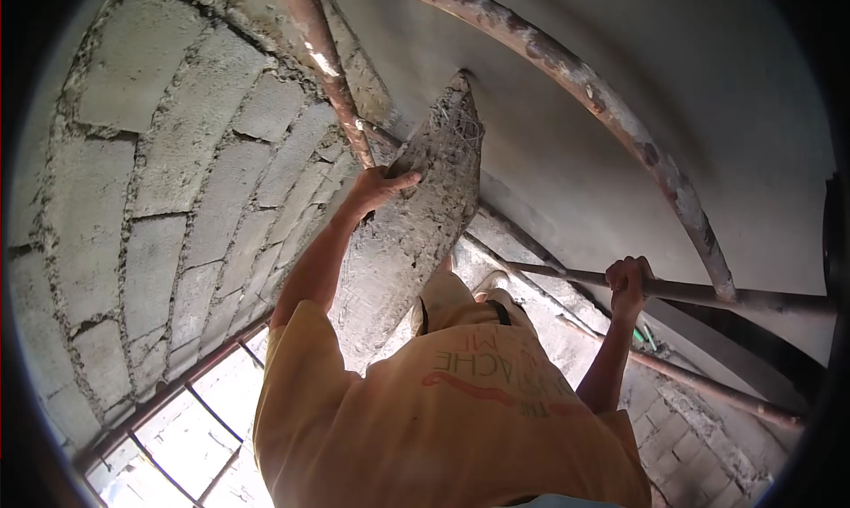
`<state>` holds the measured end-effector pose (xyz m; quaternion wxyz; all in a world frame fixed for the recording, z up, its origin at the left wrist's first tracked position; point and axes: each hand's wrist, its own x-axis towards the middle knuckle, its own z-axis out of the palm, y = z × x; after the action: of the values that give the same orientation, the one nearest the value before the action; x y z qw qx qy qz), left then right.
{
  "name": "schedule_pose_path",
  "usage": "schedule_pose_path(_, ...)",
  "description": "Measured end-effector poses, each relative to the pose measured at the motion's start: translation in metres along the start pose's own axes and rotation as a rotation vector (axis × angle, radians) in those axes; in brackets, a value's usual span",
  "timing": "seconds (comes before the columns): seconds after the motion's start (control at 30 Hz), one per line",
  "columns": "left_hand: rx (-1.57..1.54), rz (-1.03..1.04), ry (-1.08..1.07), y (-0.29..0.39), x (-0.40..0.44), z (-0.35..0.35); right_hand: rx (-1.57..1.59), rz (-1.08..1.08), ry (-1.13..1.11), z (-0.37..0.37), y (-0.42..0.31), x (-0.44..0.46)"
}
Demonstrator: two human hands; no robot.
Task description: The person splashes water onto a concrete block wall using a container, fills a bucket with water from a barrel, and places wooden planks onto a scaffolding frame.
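My left hand is at the left edge of a rough, cement-crusted plank. The thumb lies over the plank's face, and the other fingers are mostly hidden at its edge. Just above that hand, a rusty scaffold pipe slants down to it. My right hand is closed in a fist around a horizontal scaffold pipe. The plank's far end tapers towards the smooth grey wall, and its near end passes beside my legs.
A bare block wall rises on the left. A curved, paint-spotted pipe arches across the upper right, before a smooth grey wall. Metal bars cross a bright area at lower left. Another rusty pipe runs at lower right.
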<state>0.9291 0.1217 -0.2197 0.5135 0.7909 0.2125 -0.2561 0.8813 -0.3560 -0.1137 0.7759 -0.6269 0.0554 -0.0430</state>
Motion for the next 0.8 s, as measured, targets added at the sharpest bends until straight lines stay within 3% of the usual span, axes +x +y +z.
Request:
schedule_pose_path(0.1, 0.012, 0.180, 0.113, -0.010, 0.005, 0.007, 0.005, 0.015, 0.010, -0.006, 0.003, 0.000)
schedule_pose_path(0.2, -0.067, 0.123, -0.001, 0.030, -0.027, -0.001, -0.018, 0.011, 0.004, -0.005, 0.003, 0.002)
schedule_pose_path(0.6, -0.036, 0.080, 0.026, 0.025, -0.018, 0.000, -0.051, 0.024, -0.039, -0.009, 0.006, 0.003)
schedule_pose_path(0.67, 0.048, -0.069, -0.031, 0.036, -0.024, -0.004, -0.040, 0.018, -0.030, -0.010, 0.008, 0.004)
schedule_pose_path(0.7, -0.022, 0.115, 0.080, 0.008, -0.011, 0.006, -0.034, 0.014, -0.032, -0.010, 0.008, 0.005)
schedule_pose_path(0.8, 0.069, 0.048, 0.079, -0.003, 0.001, 0.009, 0.025, 0.007, -0.032, -0.006, 0.005, 0.001)
